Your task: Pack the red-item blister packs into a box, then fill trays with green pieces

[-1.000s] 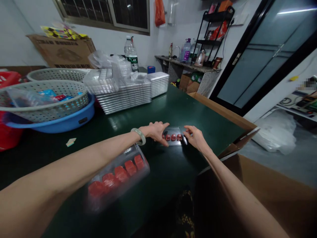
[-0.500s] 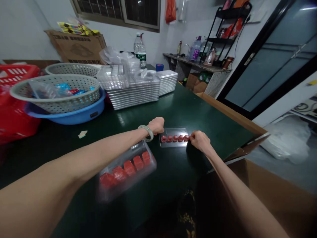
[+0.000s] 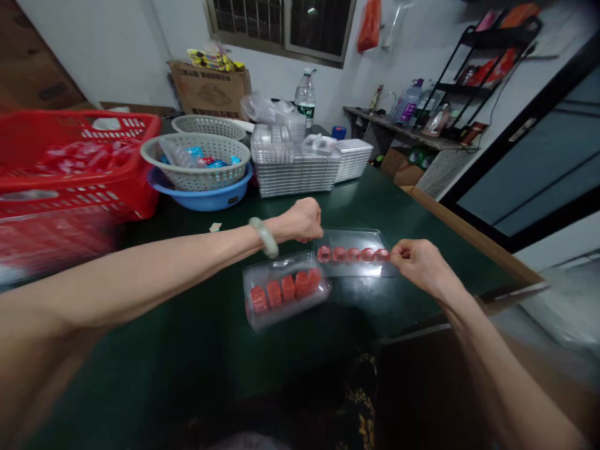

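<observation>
A clear plastic tray [image 3: 356, 240] lies open on the dark green table [image 3: 187, 325] with a row of several small red pieces [image 3: 352, 254] along its near side. My left hand [image 3: 304, 220], fingers curled shut, pinches the tray's left edge. My right hand [image 3: 419, 265] is closed in a pinch at the tray's right end, beside the last red piece. A second clear tray [image 3: 285, 295], closed over several larger red blocks, rests just below my left wrist, which wears a pale green bangle [image 3: 264, 237].
A stack of empty clear trays [image 3: 304, 169] stands at the back. To the left are a grey perforated basket [image 3: 199, 164] in a blue basin [image 3: 206, 197] and a red crate [image 3: 70, 162]. A cardboard box edge [image 3: 469, 234] runs along the table's right side.
The view has swung left, bringing the red crate into sight. My left hand went from spread fingers over the tray to a closed grip at its left edge; the tray lid now lies open.
</observation>
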Demonstrator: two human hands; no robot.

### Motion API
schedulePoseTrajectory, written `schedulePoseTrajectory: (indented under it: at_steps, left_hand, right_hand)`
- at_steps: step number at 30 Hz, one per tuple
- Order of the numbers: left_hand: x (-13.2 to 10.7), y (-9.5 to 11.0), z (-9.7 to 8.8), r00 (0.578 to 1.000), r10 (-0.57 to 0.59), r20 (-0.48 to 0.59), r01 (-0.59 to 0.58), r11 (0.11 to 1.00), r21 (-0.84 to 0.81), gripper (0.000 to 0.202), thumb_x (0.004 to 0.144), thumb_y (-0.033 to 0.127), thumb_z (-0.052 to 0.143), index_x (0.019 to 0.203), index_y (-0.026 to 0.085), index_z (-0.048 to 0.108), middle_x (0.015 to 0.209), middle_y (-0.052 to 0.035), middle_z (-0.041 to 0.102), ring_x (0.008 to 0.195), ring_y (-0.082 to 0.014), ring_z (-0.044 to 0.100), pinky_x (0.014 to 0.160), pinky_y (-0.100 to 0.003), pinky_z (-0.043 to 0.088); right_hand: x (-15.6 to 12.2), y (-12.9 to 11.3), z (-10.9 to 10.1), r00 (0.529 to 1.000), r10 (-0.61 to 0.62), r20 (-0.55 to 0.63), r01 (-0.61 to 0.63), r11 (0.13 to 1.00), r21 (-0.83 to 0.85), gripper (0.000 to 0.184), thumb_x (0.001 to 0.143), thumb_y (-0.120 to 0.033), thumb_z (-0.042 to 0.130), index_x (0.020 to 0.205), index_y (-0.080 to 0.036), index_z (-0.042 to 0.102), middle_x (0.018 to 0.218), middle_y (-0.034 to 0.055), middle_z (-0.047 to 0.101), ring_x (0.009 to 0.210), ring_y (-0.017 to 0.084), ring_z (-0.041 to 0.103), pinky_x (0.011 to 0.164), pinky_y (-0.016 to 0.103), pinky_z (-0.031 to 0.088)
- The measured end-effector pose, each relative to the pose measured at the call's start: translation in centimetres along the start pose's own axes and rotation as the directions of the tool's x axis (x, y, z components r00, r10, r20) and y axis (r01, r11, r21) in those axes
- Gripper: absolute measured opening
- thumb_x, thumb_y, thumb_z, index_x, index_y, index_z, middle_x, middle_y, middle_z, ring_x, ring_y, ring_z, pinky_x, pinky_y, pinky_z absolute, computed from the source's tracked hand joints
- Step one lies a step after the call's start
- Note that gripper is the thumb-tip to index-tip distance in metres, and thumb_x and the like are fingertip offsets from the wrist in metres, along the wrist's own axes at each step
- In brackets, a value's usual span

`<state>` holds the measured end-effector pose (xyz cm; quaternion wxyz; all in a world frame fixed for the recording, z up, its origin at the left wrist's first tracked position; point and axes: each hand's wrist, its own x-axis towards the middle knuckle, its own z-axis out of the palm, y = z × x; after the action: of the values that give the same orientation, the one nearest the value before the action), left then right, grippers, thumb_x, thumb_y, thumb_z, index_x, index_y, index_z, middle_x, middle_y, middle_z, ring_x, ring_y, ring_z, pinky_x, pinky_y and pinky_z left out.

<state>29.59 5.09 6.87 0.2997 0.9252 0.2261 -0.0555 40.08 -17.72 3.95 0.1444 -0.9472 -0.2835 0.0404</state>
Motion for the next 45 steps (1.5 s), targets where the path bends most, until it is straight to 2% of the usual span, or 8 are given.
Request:
schedulePoseTrajectory:
  at_steps: [6, 11, 16, 20, 24, 29, 36, 45]
  left_hand:
    - [-8.0, -8.2, -0.5, 0.981, -0.192, 0.008, 0.193, 0.981, -0.032, 0.019, 0.06, 0.016, 0.054, 0.077, 0.014, 0.06, 0.056, -0.0046, 0.06, 0.05, -0.0167, 0.057, 0.041, -0.022, 0.04]
    - [-9.5, -11.1, 0.4, 0.984, -0.175, 0.017, 0.175, 0.984, 0.018, 0.019, 0.067, 0.021, 0.052, 0.08, 0.013, 0.062, 0.068, -0.0068, 0.064, 0.06, -0.0194, 0.06, 0.052, -0.027, 0.045]
    - [-8.9, -9.5, -0.7, 0.98, 0.026, -0.198, 0.007, 0.987, 0.163, 0.056, 0.076, 0.054, 0.048, 0.113, 0.013, 0.056, 0.107, -0.014, 0.059, 0.098, -0.0288, 0.054, 0.083, -0.04, 0.043]
    - [-8.9, -7.0, 2.1, 0.955, 0.288, -0.075, -0.245, 0.904, 0.351, 0.098, 0.055, 0.082, 0.05, 0.131, 0.021, 0.042, 0.122, -0.0155, 0.049, 0.106, -0.0353, 0.048, 0.089, -0.049, 0.038]
    - [-8.2, -6.2, 5.0, 0.961, 0.259, 0.098, -0.276, 0.879, 0.388, 0.113, 0.044, 0.079, 0.06, 0.138, 0.026, 0.027, 0.125, -0.0172, 0.043, 0.106, -0.0387, 0.047, 0.086, -0.054, 0.039]
    - [-7.1, -6.6, 4.7, 0.965, 0.161, 0.206, -0.224, 0.916, 0.334, 0.11, 0.045, 0.07, 0.067, 0.138, 0.028, 0.025, 0.112, -0.013, 0.05, 0.093, -0.0319, 0.054, 0.076, -0.044, 0.047]
    - [-8.6, -6.3, 4.9, 0.972, 0.144, 0.185, -0.198, 0.928, 0.317, 0.104, 0.045, 0.076, 0.063, 0.13, 0.024, 0.034, 0.106, -0.0131, 0.052, 0.088, -0.03, 0.055, 0.071, -0.04, 0.049]
    - [-10.4, -7.2, 6.8, 0.968, 0.241, 0.074, -0.25, 0.881, 0.401, 0.107, 0.047, 0.061, 0.068, 0.136, 0.021, 0.022, 0.114, -0.018, 0.047, 0.091, -0.0342, 0.055, 0.073, -0.044, 0.046]
  right_hand:
    - [-2.7, -7.8, 3.6, 0.98, -0.196, 0.041, 0.195, 0.98, 0.034, 0.014, 0.067, -0.021, 0.049, 0.061, -0.021, 0.061, 0.058, -0.0007, 0.059, 0.051, 0.011, 0.048, 0.05, 0.023, 0.027]
    - [-2.6, -8.9, 6.2, 0.971, -0.21, 0.112, 0.202, 0.976, 0.08, 0.014, 0.067, -0.02, 0.048, 0.062, -0.021, 0.061, 0.061, -0.0005, 0.061, 0.055, 0.011, 0.05, 0.05, 0.023, 0.027]
    - [-2.5, -8.2, 6.2, 0.963, -0.247, 0.109, 0.237, 0.967, 0.096, 0.013, 0.068, -0.021, 0.049, 0.061, -0.02, 0.06, 0.061, -0.0002, 0.06, 0.055, 0.011, 0.049, 0.05, 0.023, 0.027]
    - [-2.5, -8.1, 6.3, 0.968, -0.228, 0.101, 0.208, 0.961, 0.181, 0.012, 0.066, -0.021, 0.052, 0.057, -0.018, 0.059, 0.056, -0.0008, 0.057, 0.053, 0.01, 0.046, 0.05, 0.023, 0.026]
    - [-2.1, -7.4, 7.7, 0.974, -0.181, 0.134, 0.097, 0.874, 0.475, 0.01, 0.062, -0.024, 0.056, 0.054, -0.017, 0.056, 0.051, -0.0037, 0.051, 0.05, 0.008, 0.042, 0.049, 0.021, 0.027]
    - [-2.2, -5.8, 9.5, 0.958, -0.131, 0.255, -0.059, 0.778, 0.625, 0.021, 0.072, -0.035, 0.051, 0.074, -0.015, 0.059, 0.06, -0.0011, 0.057, 0.051, 0.009, 0.051, 0.044, 0.018, 0.034]
    - [-3.9, -5.6, 8.7, 0.87, -0.118, 0.479, -0.327, 0.59, 0.738, 0.045, 0.083, -0.051, 0.048, 0.103, -0.013, 0.059, 0.095, 0.0128, 0.064, 0.082, 0.02, 0.062, 0.052, 0.026, 0.052]
    - [-5.7, -6.9, 8.1, 0.83, -0.025, 0.557, -0.385, 0.698, 0.604, 0.054, 0.083, -0.06, 0.042, 0.094, -0.01, 0.06, 0.091, 0.0154, 0.065, 0.066, 0.019, 0.063, 0.046, 0.028, 0.051]
